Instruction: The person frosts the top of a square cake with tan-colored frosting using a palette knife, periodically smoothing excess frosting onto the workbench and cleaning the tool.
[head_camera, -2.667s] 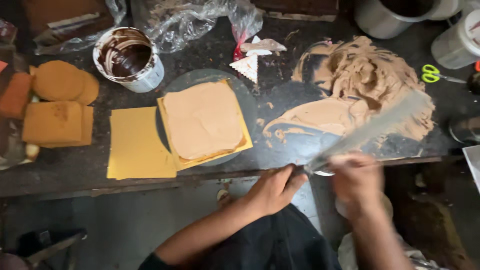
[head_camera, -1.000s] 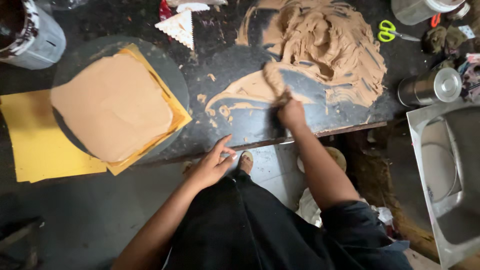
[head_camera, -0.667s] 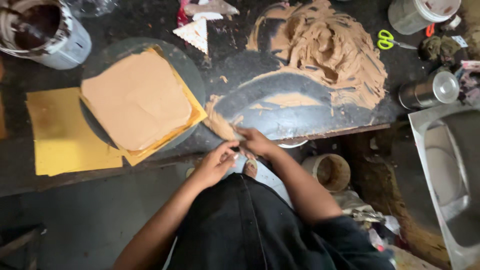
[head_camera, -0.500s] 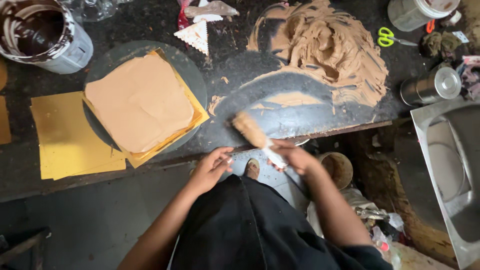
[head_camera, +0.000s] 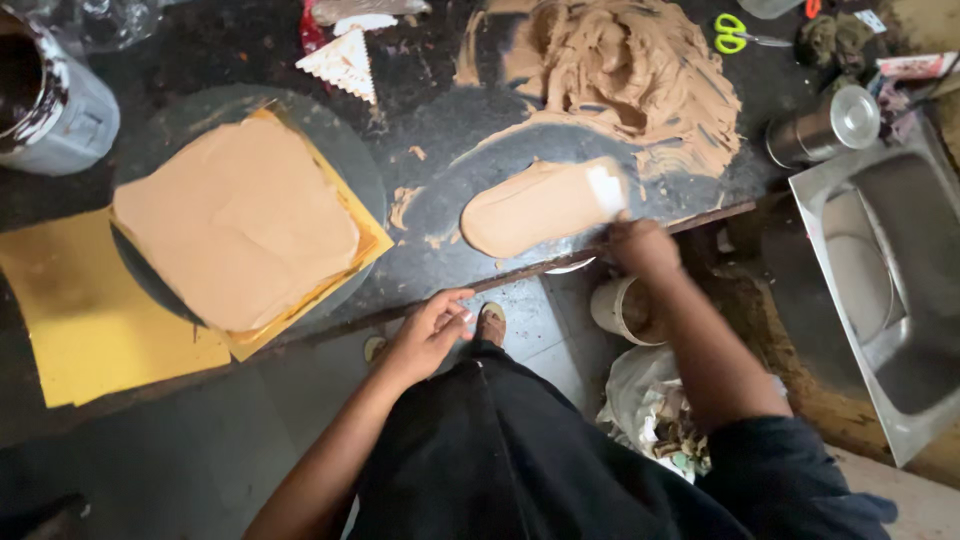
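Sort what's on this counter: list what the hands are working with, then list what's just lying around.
In use:
right hand
spatula loaded with brown paste
paste heap
left hand, free at the counter edge

Lying about:
scissors
steel cup
bucket
yellow boards
sink

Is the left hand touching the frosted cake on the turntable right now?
No, the left hand hovers open at the counter's front edge, well clear of the square frosted cake on its yellow board.

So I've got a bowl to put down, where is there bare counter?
Bare dark counter lies between the round board and the cream smear, below the toothed scraper. The right hand with its spatula works beside it. Crowded: the cream heap, scissors and steel tin.
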